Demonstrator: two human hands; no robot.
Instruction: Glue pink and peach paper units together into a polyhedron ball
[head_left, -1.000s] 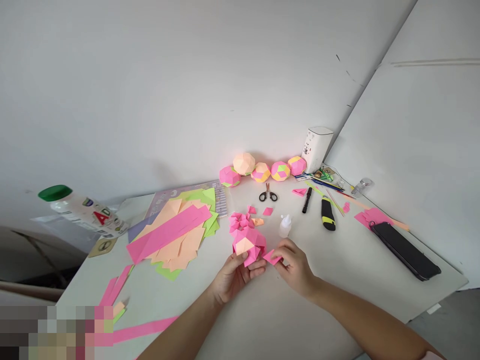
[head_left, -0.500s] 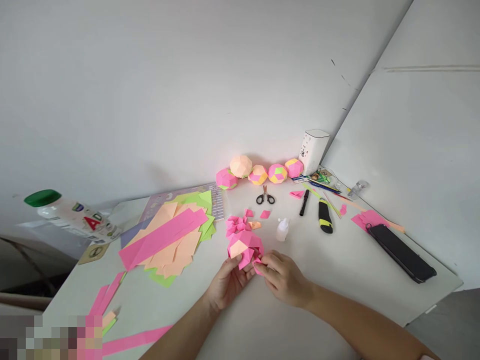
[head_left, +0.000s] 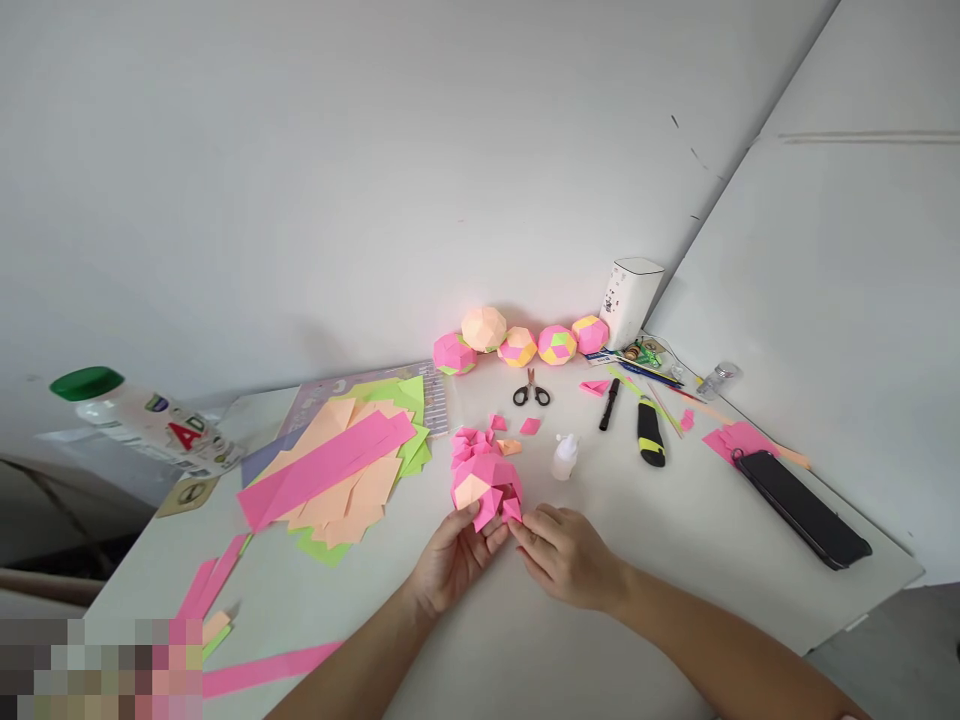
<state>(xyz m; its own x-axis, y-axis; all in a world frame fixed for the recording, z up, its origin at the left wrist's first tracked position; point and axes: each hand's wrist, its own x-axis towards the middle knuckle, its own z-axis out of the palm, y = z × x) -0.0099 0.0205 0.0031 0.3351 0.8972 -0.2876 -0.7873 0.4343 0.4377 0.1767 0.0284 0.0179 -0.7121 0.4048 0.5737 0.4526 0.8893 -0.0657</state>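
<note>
My left hand (head_left: pixel 452 560) cups a half-built pink and peach paper ball (head_left: pixel 484 482) from below, fingers curled round its underside. My right hand (head_left: pixel 564 553) pinches a small folded pink paper piece (head_left: pixel 513 510) and presses it against the ball's lower right side. Both hands meet over the white table (head_left: pixel 675 520), just in front of a small heap of folded pink pieces (head_left: pixel 474 442).
Sheets of pink, peach and green paper (head_left: pixel 337 470) lie to the left. Several finished paper balls (head_left: pixel 517 345) line the wall, with scissors (head_left: pixel 531 392), a glue bottle (head_left: pixel 564 456), a marker (head_left: pixel 609 403), a utility knife (head_left: pixel 650 432), a phone (head_left: pixel 802 507) and a bottle (head_left: pixel 142 420).
My right hand has carried the small pink piece left from beside the ball until it touches the ball's lower right side. My left hand has kept hold of the ball.
</note>
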